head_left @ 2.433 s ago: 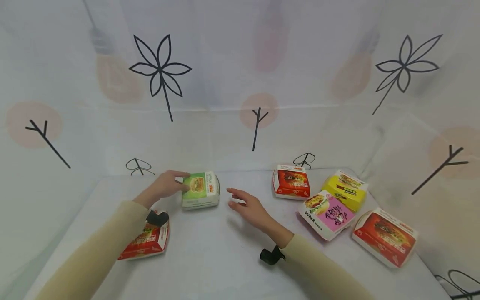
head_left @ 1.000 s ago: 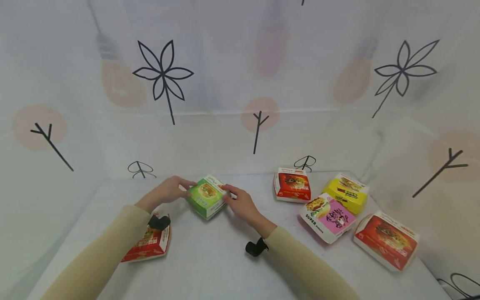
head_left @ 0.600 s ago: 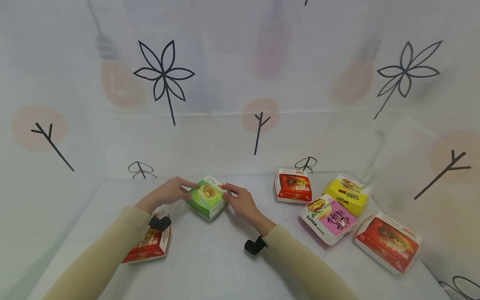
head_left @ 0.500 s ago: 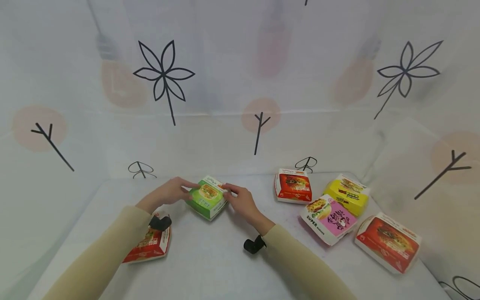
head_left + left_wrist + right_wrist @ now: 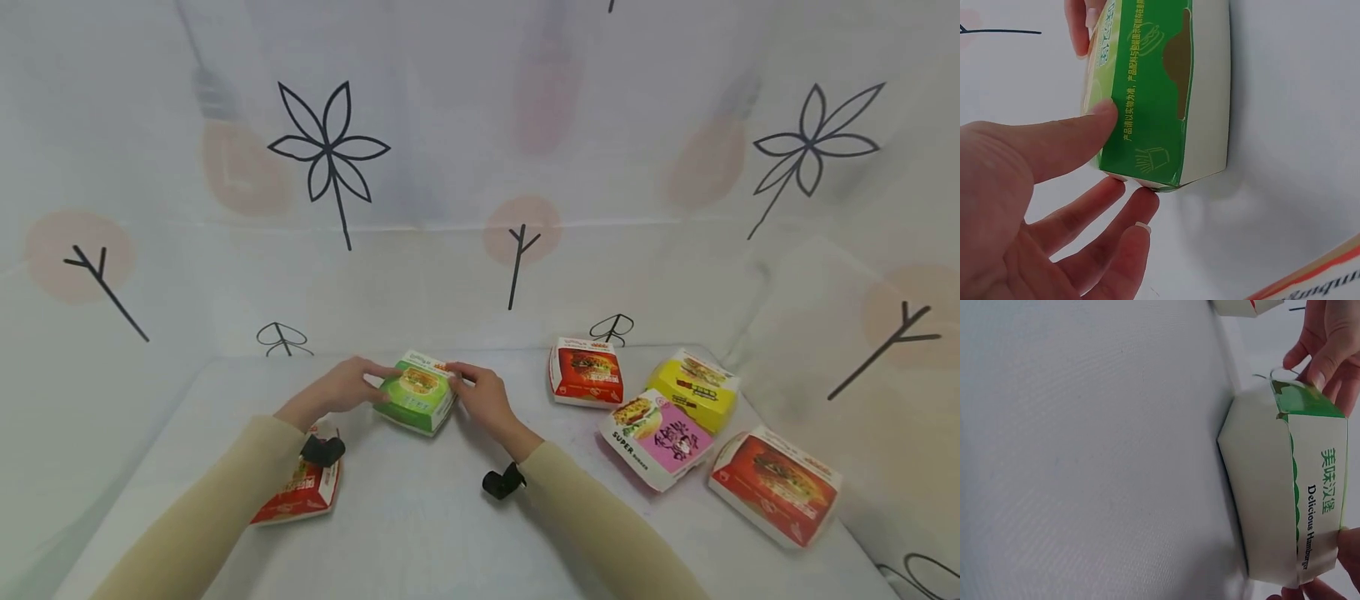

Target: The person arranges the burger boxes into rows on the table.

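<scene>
A green and white burger box (image 5: 417, 402) sits on the white table (image 5: 420, 517), left of centre, turned at an angle. My left hand (image 5: 367, 385) holds its left side. In the left wrist view the thumb (image 5: 1072, 144) presses the green wall of the box (image 5: 1160, 94) and the fingers (image 5: 1129, 212) reach its lower corner. My right hand (image 5: 465, 387) grips the right side. The right wrist view shows the box (image 5: 1279, 487) lying shut, with fingers of my left hand (image 5: 1329, 344) at its far end.
A red burger box (image 5: 300, 492) lies under my left forearm. To the right are a red box (image 5: 587, 371), a yellow box (image 5: 693, 383), a pink and white box (image 5: 660, 435) and another red box (image 5: 776, 483). A patterned white cloth backdrop (image 5: 480, 208) rises behind the table.
My right hand came in from the right and took hold of the green box. Both hands turned the box to an angle; in the last half second it barely shifted.
</scene>
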{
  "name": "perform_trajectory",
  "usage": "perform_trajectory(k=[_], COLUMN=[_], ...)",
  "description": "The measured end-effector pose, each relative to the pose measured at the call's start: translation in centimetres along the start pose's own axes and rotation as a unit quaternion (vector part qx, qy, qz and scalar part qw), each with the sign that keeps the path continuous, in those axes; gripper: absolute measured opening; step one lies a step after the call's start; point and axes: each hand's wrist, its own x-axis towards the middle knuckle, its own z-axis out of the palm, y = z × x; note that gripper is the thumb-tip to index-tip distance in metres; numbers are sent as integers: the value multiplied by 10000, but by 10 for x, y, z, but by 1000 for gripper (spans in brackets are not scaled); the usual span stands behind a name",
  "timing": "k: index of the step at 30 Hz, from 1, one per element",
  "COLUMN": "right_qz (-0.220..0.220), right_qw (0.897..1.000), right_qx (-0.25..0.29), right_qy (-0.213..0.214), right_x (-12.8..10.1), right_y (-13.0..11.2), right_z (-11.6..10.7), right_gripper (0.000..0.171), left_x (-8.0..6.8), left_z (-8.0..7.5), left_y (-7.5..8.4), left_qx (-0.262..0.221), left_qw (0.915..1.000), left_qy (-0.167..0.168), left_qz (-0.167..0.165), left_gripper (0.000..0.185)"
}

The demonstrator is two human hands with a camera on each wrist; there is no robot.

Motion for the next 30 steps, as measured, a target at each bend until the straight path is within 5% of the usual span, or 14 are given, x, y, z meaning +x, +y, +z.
perform_trajectory(k=[8,20,30], right_qz=[156,-95,-219], right_qw=[9995,9997,9991], right_qx=[-30,-160,-250], right_qy=[271,-166,-252], right_x=[-13,-40,-37], right_y=[-3,-14,-13], right_z=[-6,-1,6], right_gripper=[45,49,45], left_x=[1,0,-2], left_z=[7,14,20], left_y=[0,5,3], left_qx=[53,81,63], left_qw=[9999,9988,9981], left_qy=[98,401,537], left_qz=[-73,-278,-298], left_gripper=[51,55,53])
